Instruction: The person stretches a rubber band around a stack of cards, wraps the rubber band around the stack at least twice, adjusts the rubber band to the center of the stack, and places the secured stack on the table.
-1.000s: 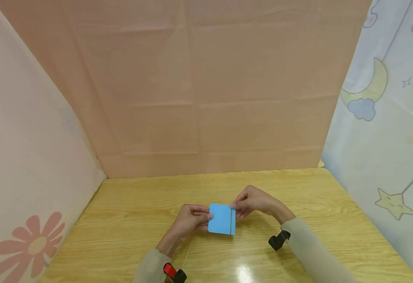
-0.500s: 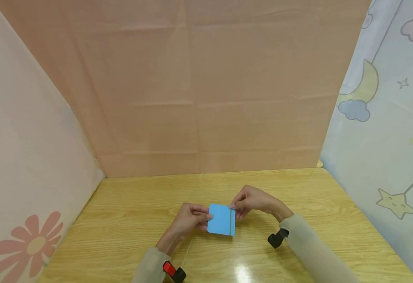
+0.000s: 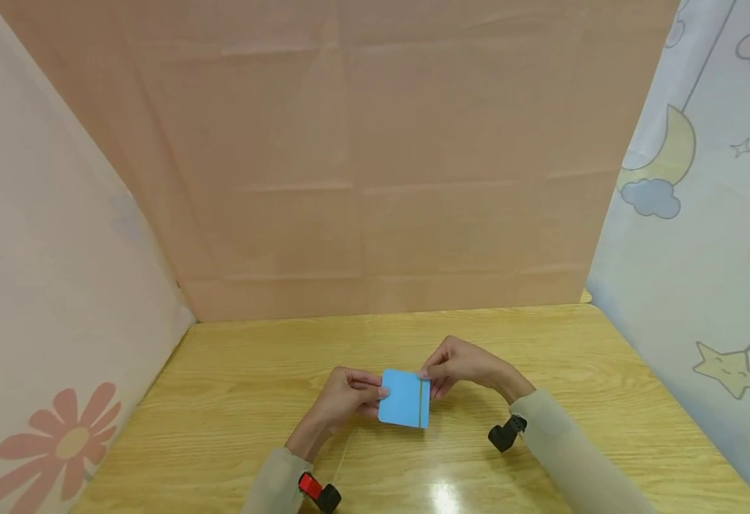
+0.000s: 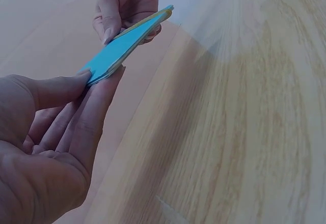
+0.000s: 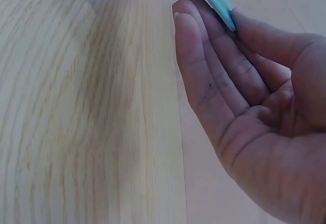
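**Blue notebook (image 3: 402, 400) held at both sides**

Along the bottom of the head view, pale sleeves (image 3: 574, 450) bear black wrist devices (image 3: 506, 433) (the lower-left one with a red strap (image 3: 310, 485)). Next, below the frame's centre, the left hand (image 3: 343, 395) clamps the notebook's left edge between thumb and fingers, while the right hand (image 3: 468, 363) pinches its upper right corner, beside a yellowish band (image 3: 421, 409). The notebook tilts above the wooden tabletop (image 3: 253, 357). A creased tan backdrop (image 3: 349, 143) fills the upper middle.

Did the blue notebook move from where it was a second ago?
No, not noticeably: in the head view, the blue notebook keeps about the same place against the tan backdrop behind the table.
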Demonstrator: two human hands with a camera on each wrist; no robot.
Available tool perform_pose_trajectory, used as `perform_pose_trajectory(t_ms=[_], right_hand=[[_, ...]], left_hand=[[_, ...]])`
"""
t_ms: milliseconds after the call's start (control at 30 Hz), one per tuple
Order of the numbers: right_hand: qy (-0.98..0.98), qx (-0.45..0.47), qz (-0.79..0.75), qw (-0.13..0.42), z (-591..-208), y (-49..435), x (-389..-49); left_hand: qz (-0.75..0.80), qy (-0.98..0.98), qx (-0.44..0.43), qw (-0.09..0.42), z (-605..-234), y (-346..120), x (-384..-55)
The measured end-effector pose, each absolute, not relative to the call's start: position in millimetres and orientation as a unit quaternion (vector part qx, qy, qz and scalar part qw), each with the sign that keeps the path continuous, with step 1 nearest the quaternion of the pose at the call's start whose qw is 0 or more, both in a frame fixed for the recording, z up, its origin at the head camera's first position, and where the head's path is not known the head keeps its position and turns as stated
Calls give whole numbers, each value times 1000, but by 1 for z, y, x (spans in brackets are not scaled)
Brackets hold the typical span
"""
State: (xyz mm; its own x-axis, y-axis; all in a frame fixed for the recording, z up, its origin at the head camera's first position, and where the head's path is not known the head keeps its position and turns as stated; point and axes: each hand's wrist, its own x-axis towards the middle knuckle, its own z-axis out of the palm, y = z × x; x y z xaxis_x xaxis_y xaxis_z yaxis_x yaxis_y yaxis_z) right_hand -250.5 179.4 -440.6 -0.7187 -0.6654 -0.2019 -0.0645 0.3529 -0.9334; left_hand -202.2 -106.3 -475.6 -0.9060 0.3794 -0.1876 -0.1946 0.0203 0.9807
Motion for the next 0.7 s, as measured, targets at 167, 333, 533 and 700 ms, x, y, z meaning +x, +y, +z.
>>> perform_pose_trajectory(t_ms=[167, 333, 533, 700], right_hand=[[770, -236, -517, 290, -442, 179, -251], [770, -237, -516, 290, -441, 176, -252], [775, -230, -506, 299, -437, 170, -252], [777, -212, -507, 306, -434, 171, -251]], left_hand=[[696, 685, 72, 204, -476, -107, -204], [698, 683, 79, 203, -477, -105, -206], [692, 688, 73, 205, -477, -99, -204], [693, 688, 67, 205, -478, -99, -204]])
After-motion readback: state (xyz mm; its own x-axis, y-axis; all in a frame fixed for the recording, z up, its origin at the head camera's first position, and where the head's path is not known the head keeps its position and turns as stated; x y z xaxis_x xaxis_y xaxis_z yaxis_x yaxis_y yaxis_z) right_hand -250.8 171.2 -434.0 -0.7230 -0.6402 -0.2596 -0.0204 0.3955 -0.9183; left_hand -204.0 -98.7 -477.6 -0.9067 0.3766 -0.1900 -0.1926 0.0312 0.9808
